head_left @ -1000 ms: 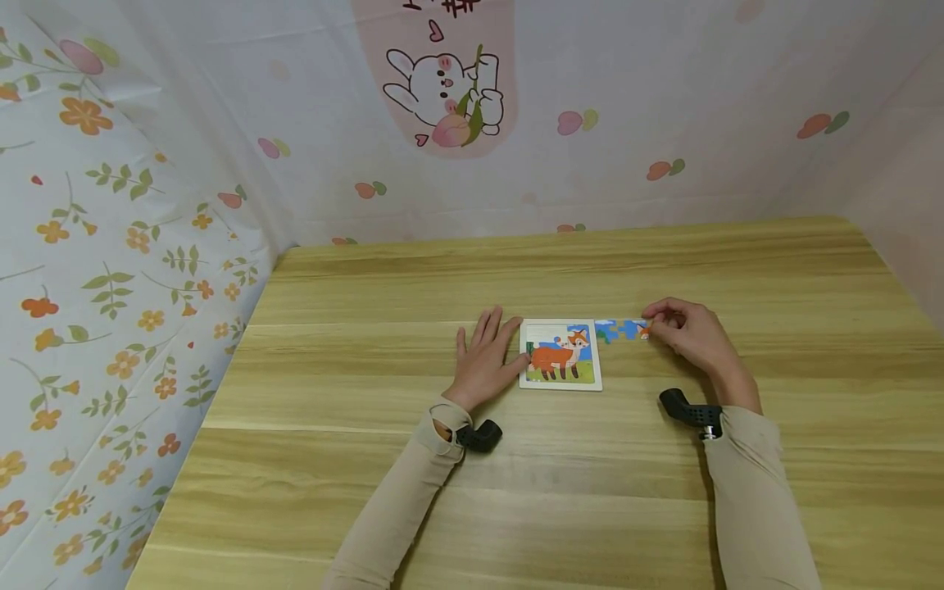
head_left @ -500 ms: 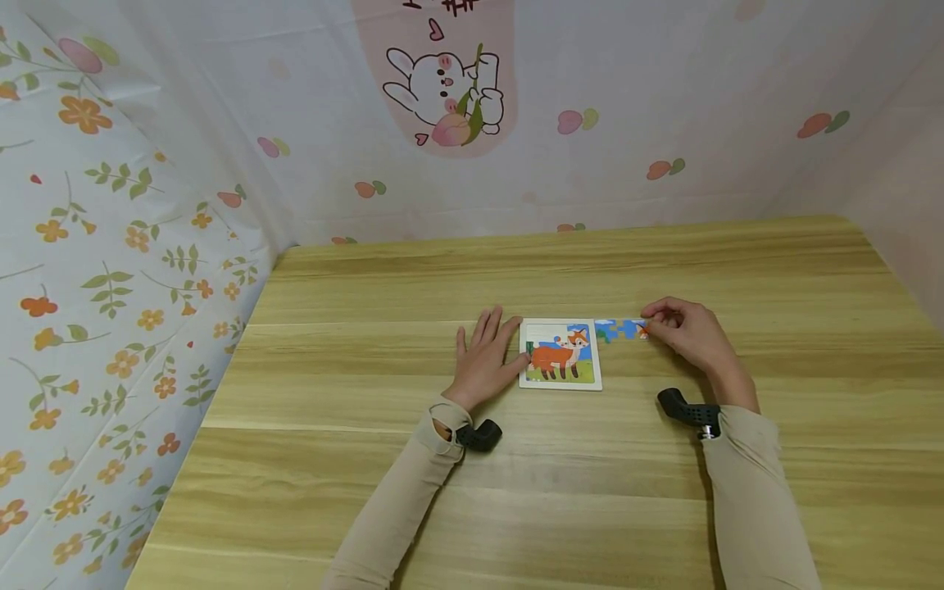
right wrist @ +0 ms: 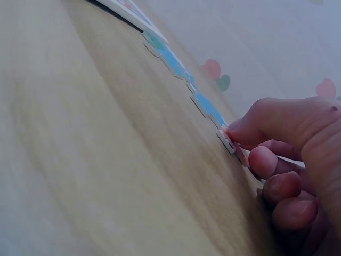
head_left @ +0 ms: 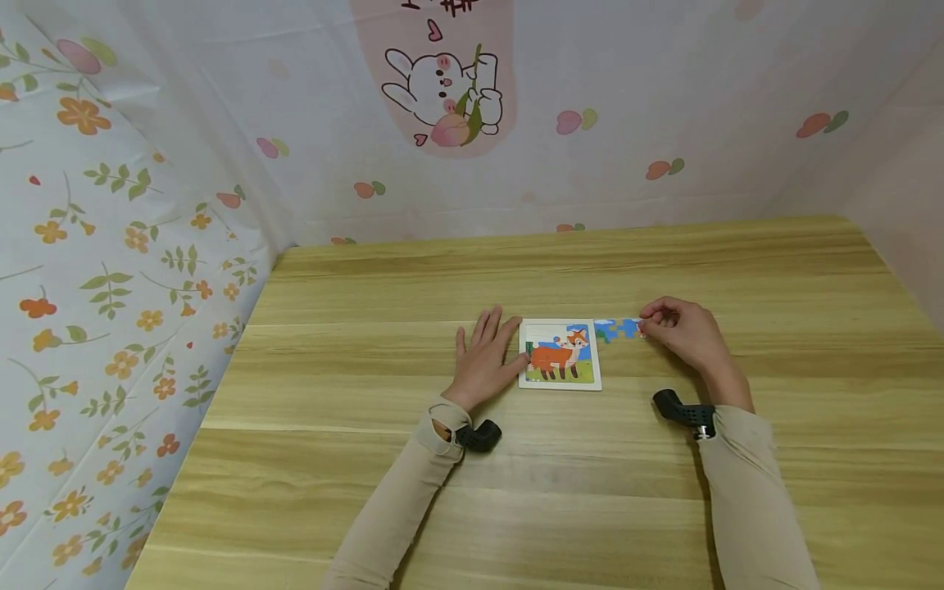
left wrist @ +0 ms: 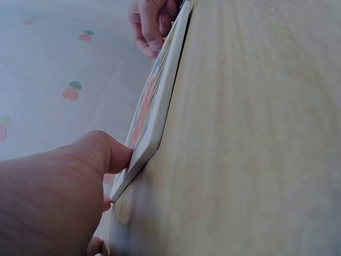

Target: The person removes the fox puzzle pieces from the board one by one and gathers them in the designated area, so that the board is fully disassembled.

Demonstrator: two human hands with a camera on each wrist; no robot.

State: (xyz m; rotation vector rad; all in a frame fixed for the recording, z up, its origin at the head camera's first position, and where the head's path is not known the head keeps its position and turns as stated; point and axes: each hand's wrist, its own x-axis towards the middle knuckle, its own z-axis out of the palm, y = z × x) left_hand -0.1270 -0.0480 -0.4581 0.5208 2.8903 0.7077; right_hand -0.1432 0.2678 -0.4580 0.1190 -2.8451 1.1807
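Note:
A white-framed jigsaw puzzle [head_left: 560,389] with a fox picture lies on the wooden table; white backing shows at its upper left. My left hand [head_left: 485,365] lies spread at the frame's left side, thumb resting on the edge and index finger by the top corner. Right of the frame, a short row of loose blue puzzle pieces [head_left: 618,329] runs along the table. At the row's right end, my right hand [head_left: 686,332] pinches a puzzle piece [right wrist: 228,140] with a bit of orange between thumb and index finger. The thumb covers part of that piece; the other fingers are curled.
The wooden table [head_left: 590,492] stretches around the puzzle on all sides. A white cloth [head_left: 627,98] with a printed rabbit and fruit hangs behind it, and a flowered cloth [head_left: 133,270] borders the left. Black camera mounts [head_left: 479,436] sit on both wrists.
My right hand has shifted slightly left with the end piece, and its fingers now cover more of it. The left hand and the frame stay in place.

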